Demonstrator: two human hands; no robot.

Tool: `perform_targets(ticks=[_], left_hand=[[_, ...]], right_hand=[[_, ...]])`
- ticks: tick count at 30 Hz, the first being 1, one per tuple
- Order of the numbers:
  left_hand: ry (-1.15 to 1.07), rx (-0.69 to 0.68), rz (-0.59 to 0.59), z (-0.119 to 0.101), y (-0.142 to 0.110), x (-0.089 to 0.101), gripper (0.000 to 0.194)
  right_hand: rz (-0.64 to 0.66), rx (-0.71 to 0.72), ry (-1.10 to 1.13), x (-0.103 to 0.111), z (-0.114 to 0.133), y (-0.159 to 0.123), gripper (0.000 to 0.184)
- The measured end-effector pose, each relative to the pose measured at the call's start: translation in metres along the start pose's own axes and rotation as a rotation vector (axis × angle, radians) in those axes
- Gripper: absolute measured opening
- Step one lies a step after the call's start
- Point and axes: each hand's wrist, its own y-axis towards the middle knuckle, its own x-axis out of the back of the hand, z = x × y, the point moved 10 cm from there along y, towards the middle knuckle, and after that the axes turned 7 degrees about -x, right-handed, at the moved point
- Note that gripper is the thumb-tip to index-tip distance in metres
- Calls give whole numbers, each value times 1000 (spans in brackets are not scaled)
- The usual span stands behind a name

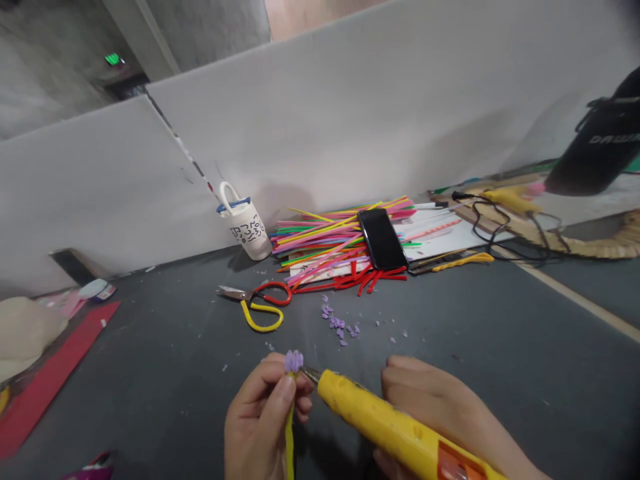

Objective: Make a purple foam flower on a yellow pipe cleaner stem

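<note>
Between the thumb and fingers of my left hand [265, 417] is a pipe-cleaner flower, its yellow-green stem [289, 433] hanging down and its small purple head [294, 361] sticking up. My right hand [435, 400] is wrapped round a yellow hot glue gun [380, 413]. The gun's metal nozzle points left and its tip is at the base of the purple head; whether they touch I cannot tell. Several purple snippets [340, 325] lie on the table beyond my hands. Scissors [255, 303] with one red and one yellow handle lie open behind my left hand.
Many coloured pipe cleaners [320, 240] are heaped at the back, with a black phone [383, 239] on top. A white cup [250, 230] stands left of them. Another yellow glue gun [515, 199] with a black cord lies at right, near a black bottle [595, 147]. Red strip [55, 380] at left.
</note>
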Motion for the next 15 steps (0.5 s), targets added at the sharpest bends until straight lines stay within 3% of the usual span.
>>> perform_targets(ticks=[2,5,9,12,15], left_hand=[[3,36,0,5,3,3,18],[4,94,-14,12,10,11,20],[-9,5,-66,3,23,22,16],[-7,-52,-55,-2,29,23,14],[5,-36,-36,2,30,22,14]], right_hand=[[26,-77,136,3,-4,2,29],[48,-414,393,8,-37,3,13],[279,-747,615,-22,-75,-4,28],[486,-781,423,-49,-85,-7,15],[511,-758,135,-57,-86,-8,27]])
